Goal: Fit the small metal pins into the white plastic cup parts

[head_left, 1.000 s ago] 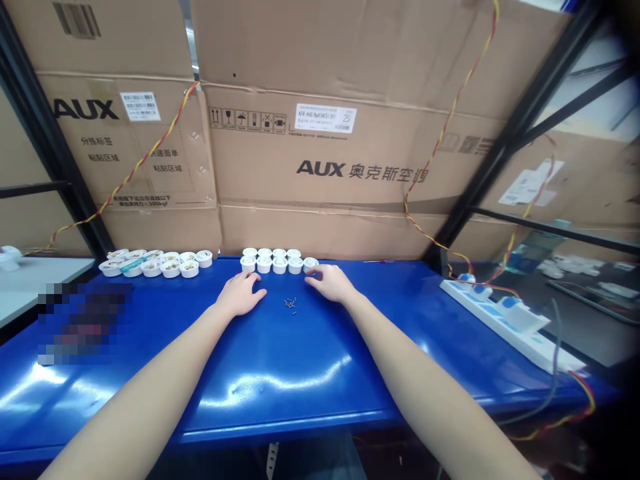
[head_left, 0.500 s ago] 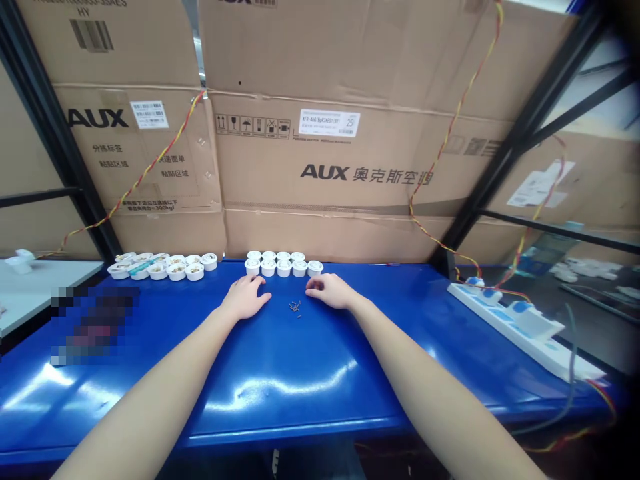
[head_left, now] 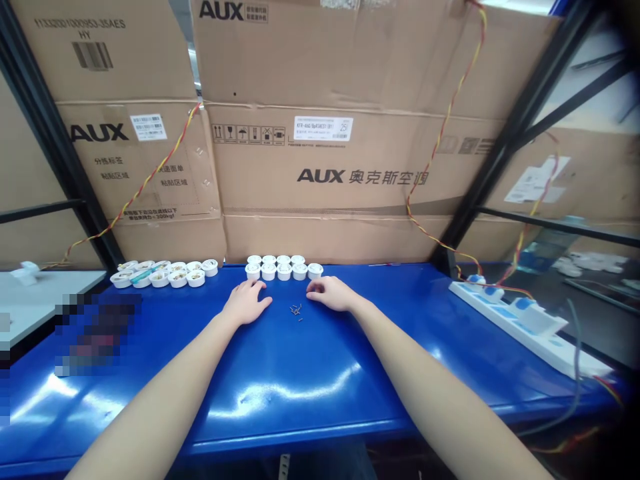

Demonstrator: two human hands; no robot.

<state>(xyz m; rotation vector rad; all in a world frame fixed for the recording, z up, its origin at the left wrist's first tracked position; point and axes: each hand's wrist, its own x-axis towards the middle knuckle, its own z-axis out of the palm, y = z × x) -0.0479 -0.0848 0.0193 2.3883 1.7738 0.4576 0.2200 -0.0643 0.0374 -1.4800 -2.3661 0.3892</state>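
On the blue table (head_left: 280,360) lies a small loose pile of screws (head_left: 296,311), with one screw (head_left: 301,320) a little nearer to me. My left hand (head_left: 247,302) rests palm down left of the pile, thumb and fingers spread, holding nothing. To the right of the pile is my right hand (head_left: 330,293), its fingers loosely bent with a gap by the thumb. Nothing shows in it. Neither hand touches the screws. Just beyond my hands, small round white lidded tubs (head_left: 284,271) stand in two rows.
More white tubs (head_left: 179,277), open with small parts inside, stand back left with a teal tool (head_left: 145,274) across them. A blurred-out object (head_left: 103,333) lies on the left. At right is a white power strip (head_left: 525,327). Cardboard (head_left: 320,233) walls the back.
The camera view has tilted slightly, so the scene sits a little lower in the picture. Both hands and the screws stay in practically the same places.
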